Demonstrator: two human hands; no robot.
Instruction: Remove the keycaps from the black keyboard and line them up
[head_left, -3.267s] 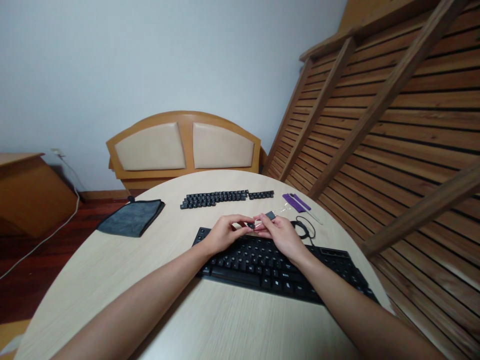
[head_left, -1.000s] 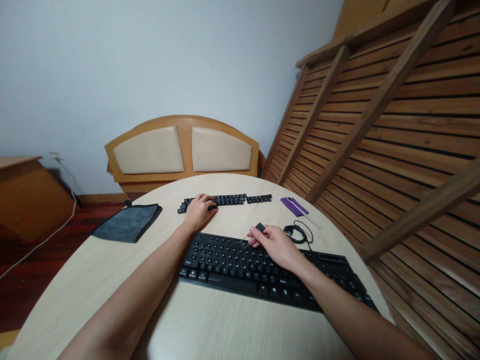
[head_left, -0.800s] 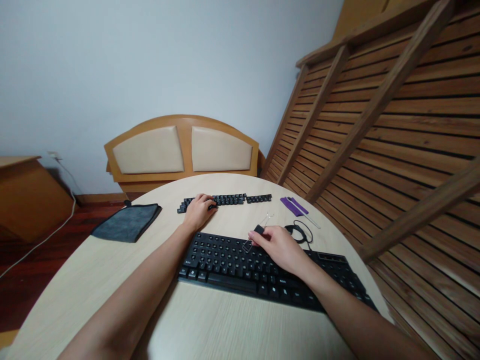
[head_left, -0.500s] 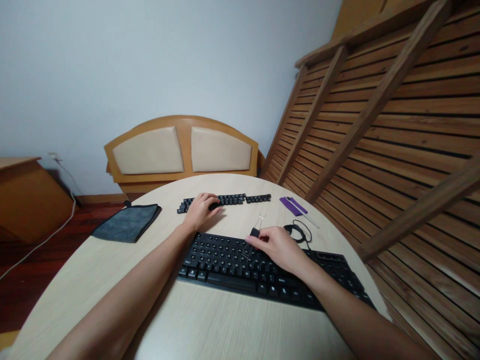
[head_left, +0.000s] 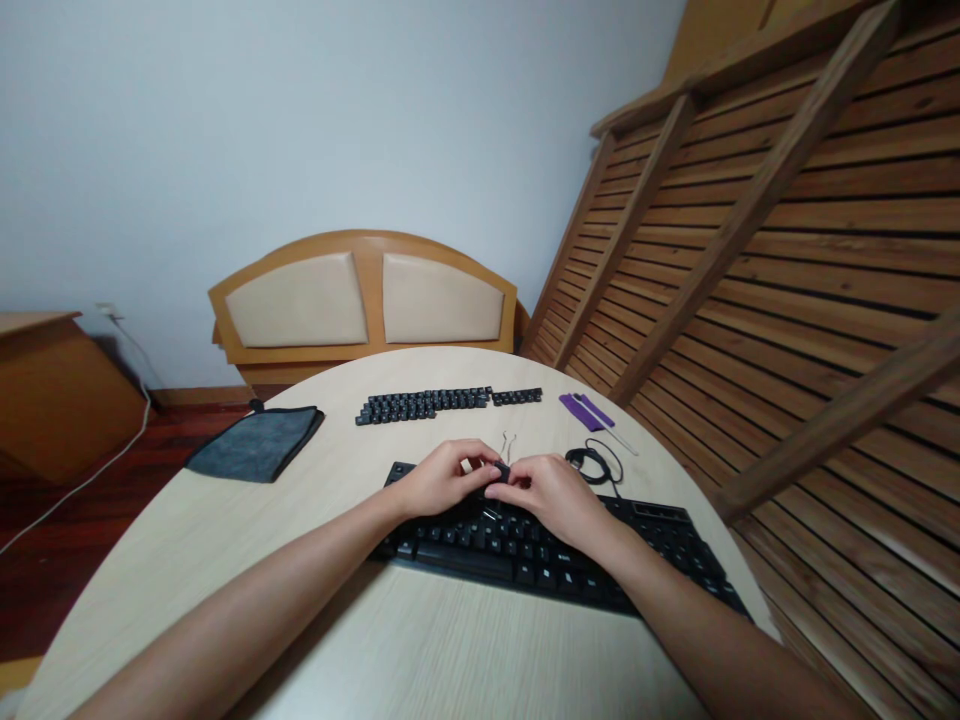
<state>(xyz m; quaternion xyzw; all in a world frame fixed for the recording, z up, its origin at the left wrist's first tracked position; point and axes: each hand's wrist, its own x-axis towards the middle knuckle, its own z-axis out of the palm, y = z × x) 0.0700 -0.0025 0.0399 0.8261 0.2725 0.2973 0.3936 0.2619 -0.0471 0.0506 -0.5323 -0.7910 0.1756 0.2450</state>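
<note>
My right hand (head_left: 546, 492) pinches a keycap puller (head_left: 502, 469), a small dark handle with thin wire loops at its two ends. My left hand (head_left: 448, 476) has closed its thumb and fingers on the same puller from the left; the fingers partly hide its handle. Both hands are over the black keyboard (head_left: 465, 566), whose upper left part they cover. Beyond them lie rows of loose black keycaps (head_left: 401, 406) on the table. Whether a keycap sits in the puller's wires is too small to tell.
A folded grey cloth (head_left: 259, 445) lies at the left of the round table (head_left: 360, 640). On the right are purple strips with a thin white stick (head_left: 585, 412) and the keyboard's coiled cable (head_left: 592, 465). Wooden slats (head_left: 787, 250) lean beside the table.
My left hand has come back from the loose keycaps toward me and taken hold of the keycap puller. My right hand stays almost in place, and the puller has shifted slightly left.
</note>
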